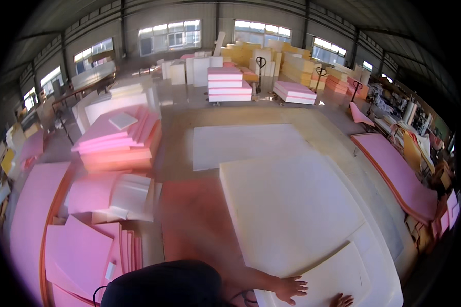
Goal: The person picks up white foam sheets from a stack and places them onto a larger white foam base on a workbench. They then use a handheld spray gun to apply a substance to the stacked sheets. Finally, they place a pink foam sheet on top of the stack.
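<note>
My left hand (292, 290) lies palm down with its fingers spread on a white foam sheet (338, 271). Beside it, at the lower edge, only the fingers of my right hand (342, 301) show; they are stretched out over the same sheet. Neither hand grips anything. This smaller sheet rests on top of a large white foam slab (287, 204), its far edge slightly raised. A dark sleeve (164, 284) covers my left upper arm, while the forearm is bare.
Left of the slab is a reddish sheet (194, 220) on the floor. Stacks of pink foam (118, 135) and loose pink sheets (79, 245) stand further left. A flat white sheet (241, 143) lies beyond the slab. A long pink panel (394, 174) is at right; pallet jacks (261, 64) stand far back.
</note>
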Demonstrator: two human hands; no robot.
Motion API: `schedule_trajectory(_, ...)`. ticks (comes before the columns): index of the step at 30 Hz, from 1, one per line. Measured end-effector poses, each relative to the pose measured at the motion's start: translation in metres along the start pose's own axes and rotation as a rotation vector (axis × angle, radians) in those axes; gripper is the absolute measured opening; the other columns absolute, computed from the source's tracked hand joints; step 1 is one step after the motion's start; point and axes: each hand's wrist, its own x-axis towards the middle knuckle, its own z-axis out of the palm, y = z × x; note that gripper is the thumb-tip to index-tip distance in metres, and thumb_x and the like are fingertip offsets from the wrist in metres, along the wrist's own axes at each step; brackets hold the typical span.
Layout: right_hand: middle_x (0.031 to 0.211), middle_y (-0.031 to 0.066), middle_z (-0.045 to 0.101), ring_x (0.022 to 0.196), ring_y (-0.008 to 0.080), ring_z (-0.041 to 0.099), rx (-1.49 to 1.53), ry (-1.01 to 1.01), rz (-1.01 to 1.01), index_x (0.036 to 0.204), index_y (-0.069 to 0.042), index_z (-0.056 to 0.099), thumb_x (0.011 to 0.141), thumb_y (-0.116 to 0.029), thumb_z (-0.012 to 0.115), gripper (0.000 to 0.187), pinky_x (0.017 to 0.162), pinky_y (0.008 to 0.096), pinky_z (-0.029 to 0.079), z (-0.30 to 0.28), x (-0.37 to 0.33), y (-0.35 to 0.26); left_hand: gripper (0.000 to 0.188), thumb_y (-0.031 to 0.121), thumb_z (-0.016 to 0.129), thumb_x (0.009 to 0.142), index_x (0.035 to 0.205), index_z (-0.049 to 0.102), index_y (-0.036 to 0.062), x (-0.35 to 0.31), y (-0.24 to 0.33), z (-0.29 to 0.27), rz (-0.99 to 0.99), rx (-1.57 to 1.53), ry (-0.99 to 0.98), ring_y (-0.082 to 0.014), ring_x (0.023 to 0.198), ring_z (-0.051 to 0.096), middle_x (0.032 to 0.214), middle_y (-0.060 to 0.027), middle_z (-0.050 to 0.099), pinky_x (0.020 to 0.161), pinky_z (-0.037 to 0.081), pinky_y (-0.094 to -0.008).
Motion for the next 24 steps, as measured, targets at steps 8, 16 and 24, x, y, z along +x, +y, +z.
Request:
schedule_trajectory(8,0.139,0.0199,0.052,0.128,0.0370,0.048,-0.341,0.117,-0.444,0.135,-0.010,0.056,0.102,-0.050,0.038,0.054,0.108,0.0490,0.035,-0.029,-0.127,-0.076,0.067,0.048,0.059,0.094,0.142,0.048,0.0025,-0.353,-0.071,0.092,-0.470,-0.265,0.364,-0.0377,0.141,0.038,0.146,-0.0200,0.048,0.116,0.030,-0.0477)
schedule_trajectory(16,0.121,0.0176,0.063,0.106,0.0331,0.059,0.258,0.445,-0.375,0.122,-0.006,0.064,0.098,-0.049,0.053,0.050,0.088,0.0435,0.047,-0.169,-0.158,-0.383,0.065,0.048,0.058,0.095,0.140,0.050,0.0016,-0.618,-0.129,0.068,-1.086,-0.414,0.421,-0.0389,0.134,0.044,0.141,-0.0214,0.052,0.111,0.034,-0.0481)
schedule_trajectory(24,0.109,0.0167,0.070,0.093,0.0312,0.067,0.803,0.601,-0.747,0.113,-0.001,0.069,0.095,-0.047,0.065,0.050,0.074,0.0401,0.056,-0.318,-0.183,-0.676,0.063,0.048,0.057,0.096,0.138,0.052,0.0007,-0.698,-0.167,0.054,-1.195,-0.540,0.601,-0.0401,0.128,0.050,0.136,-0.0228,0.055,0.107,0.038,-0.0486)
